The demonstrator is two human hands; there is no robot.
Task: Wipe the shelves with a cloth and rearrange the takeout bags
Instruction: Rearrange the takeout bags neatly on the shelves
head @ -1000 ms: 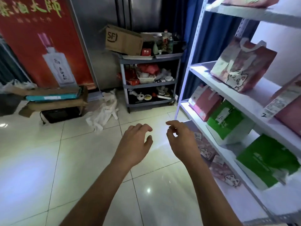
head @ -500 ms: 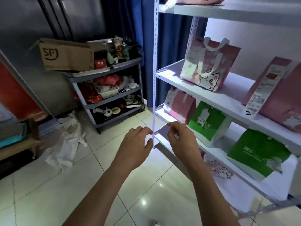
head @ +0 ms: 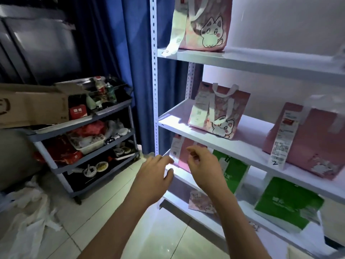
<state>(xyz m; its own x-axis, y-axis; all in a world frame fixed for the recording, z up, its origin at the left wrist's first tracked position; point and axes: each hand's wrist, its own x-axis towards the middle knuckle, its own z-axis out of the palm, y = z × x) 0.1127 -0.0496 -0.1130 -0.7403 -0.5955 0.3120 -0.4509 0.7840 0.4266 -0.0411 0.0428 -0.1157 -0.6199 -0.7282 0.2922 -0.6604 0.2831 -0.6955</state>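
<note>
Just beyond both empty, loosely curled hands, left (head: 153,176) and right (head: 203,169): pink takeout bag (head: 183,153), likely light, soft-sided, crushable; best lifted by its handles.

A restaurant's back-room pickup area: at the right, white metal shelves (head: 261,152) hold receipt-tagged takeout bags (head: 218,113), while at the left a utility cart (head: 89,139) carries dishes, bottles and a cardboard box (head: 31,105).
</note>
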